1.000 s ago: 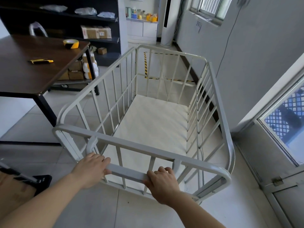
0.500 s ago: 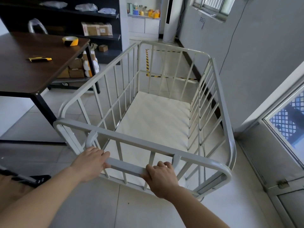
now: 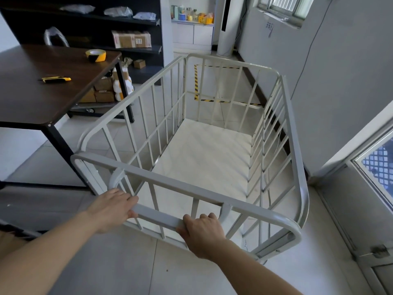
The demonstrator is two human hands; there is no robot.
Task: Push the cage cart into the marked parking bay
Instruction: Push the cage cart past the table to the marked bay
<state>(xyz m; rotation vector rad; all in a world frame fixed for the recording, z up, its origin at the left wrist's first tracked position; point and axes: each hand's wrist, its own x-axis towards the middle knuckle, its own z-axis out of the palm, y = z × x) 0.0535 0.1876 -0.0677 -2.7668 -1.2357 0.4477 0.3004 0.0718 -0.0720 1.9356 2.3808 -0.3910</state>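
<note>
The left hand (image 3: 110,209) and right hand (image 3: 202,235) are gripping, fingers curled over it, the handle bar (image 3: 157,216) of the pale grey barred metal cage cart (image 3: 294,145), which is stretching ahead of the fingers, its far end near the yellow-black floor tape (image 3: 195,81).

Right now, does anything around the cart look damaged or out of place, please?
Nothing stands out. The cage cart stands level and empty, the left hand and right hand grip its handle bar, and the striped bay marking lies ahead.

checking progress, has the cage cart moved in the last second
Yes. The cage cart has rolled forward: its near left corner is nearer the corner of the table, heading toward the striped floor tape.
</note>
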